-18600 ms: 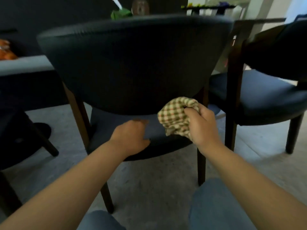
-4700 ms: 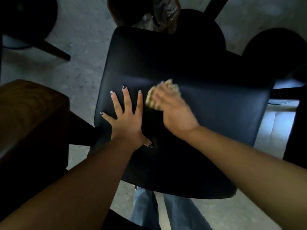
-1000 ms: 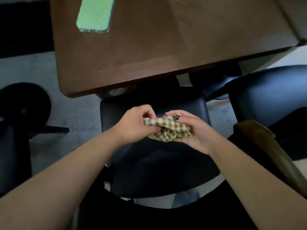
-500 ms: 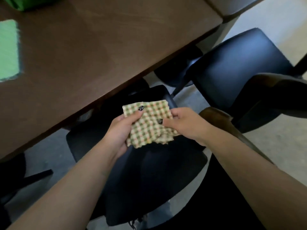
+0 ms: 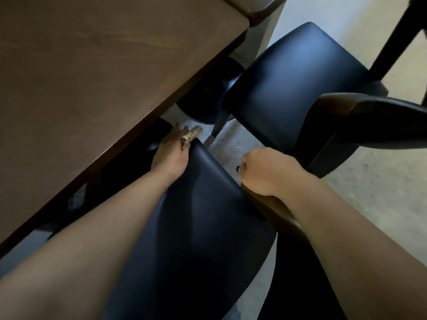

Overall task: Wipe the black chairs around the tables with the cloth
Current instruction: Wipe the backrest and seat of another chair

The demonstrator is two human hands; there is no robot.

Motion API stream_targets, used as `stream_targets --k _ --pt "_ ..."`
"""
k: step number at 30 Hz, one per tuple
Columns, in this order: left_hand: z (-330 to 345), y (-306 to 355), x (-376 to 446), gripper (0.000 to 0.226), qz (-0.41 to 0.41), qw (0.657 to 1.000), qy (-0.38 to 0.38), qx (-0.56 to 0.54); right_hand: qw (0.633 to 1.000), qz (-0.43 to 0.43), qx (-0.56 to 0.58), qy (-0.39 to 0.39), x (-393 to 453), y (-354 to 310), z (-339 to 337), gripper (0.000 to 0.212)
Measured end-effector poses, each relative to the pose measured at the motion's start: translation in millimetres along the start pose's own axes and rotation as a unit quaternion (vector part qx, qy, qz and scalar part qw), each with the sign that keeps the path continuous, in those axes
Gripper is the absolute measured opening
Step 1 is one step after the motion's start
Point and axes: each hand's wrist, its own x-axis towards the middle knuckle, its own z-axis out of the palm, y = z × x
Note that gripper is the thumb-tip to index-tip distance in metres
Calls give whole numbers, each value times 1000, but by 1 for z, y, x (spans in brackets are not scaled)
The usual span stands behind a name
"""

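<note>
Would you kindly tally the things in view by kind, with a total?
Black chairs: 2, the near chair and the far chair
Tables: 1, the table
Cloths: 1, the cloth
Hands: 2, left hand, right hand
Total: 6

Dim, soft-focus wide-angle view; daylight from the upper right puts a sheen on the chair seat (image 5: 293,72); deep shadow beneath the table (image 5: 92,65).

The chair (image 5: 196,227) seat is black, the cloth (image 5: 190,136) checked tan, the table (image 5: 92,65) brown wood.
</note>
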Motion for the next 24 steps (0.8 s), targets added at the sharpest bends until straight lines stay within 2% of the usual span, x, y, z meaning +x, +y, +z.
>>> stream_targets --k 2,4,6,9,13,15,19,24 --pt "27 -8 16 51 55 988 -77 124 999 2 -51 4 -2 -5 1 23" --pt "60 -17 13 61 58 965 -144 213 996 4 -88 10 -4 -7 1 23" --pt "89 -27 1 68 56 958 -129 248 992 4 -127 22 -6 -11 1 20" --pt "110 -33 -17 67 114 948 -79 287 980 -12 -194 51 -6 -20 4 22" --pt "124 -35 -41 65 182 942 -74 271 971 -10 -231 60 -3 -27 6 25" --pt "132 -32 -56 63 180 949 -77 247 971 -13 -232 59 -4 -26 6 24" --pt "152 -24 -85 71 172 952 -82 240 971 -31 -228 68 -7 -26 6 9" --pt "178 -9 -132 76 179 952 -80 235 971 -43 -212 97 -11 -24 8 27"
